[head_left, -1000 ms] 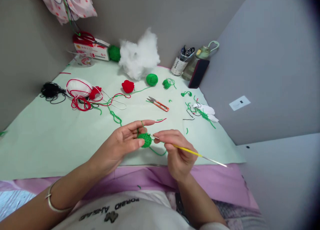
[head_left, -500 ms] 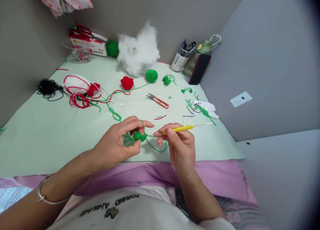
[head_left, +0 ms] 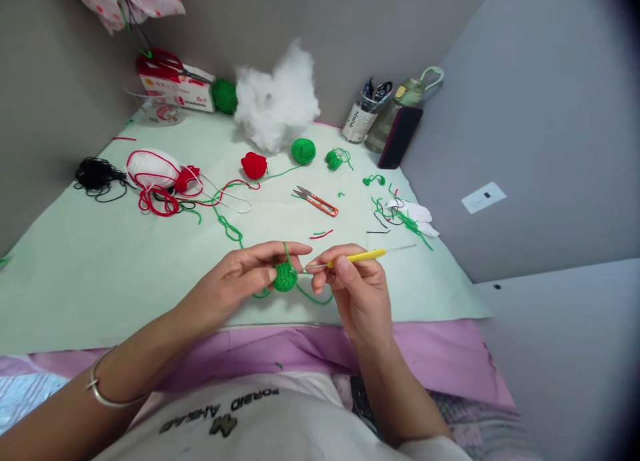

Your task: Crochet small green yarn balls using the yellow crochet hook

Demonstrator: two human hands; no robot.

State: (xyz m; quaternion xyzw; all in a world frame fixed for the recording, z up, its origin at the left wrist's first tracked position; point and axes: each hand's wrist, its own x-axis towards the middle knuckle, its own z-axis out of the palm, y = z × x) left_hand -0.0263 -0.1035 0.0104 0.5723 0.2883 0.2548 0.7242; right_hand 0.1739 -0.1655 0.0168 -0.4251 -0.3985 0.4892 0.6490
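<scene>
Holds a green crocheted piece (head_left: 285, 279) pinched in the left hand (head_left: 245, 270) above the pale table cover (head_left: 125, 274) and a yellow-handled hook (head_left: 367, 255) gripped in the right hand (head_left: 363, 289) just beside it, with shape already rounded, yarn (head_left: 320, 304) attached and closing seemingly undone, though too small to confirm.

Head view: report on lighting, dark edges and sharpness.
Head view: soft, fairly even light, no strong glare on the pale table cover; head view, right: a blurred black edge, heaviest at the upper corner; head view, centre: the green crocheted piece shows texture, but single stitches are hard to separate; head view, back: small print on the carton is too soft to read.
</scene>
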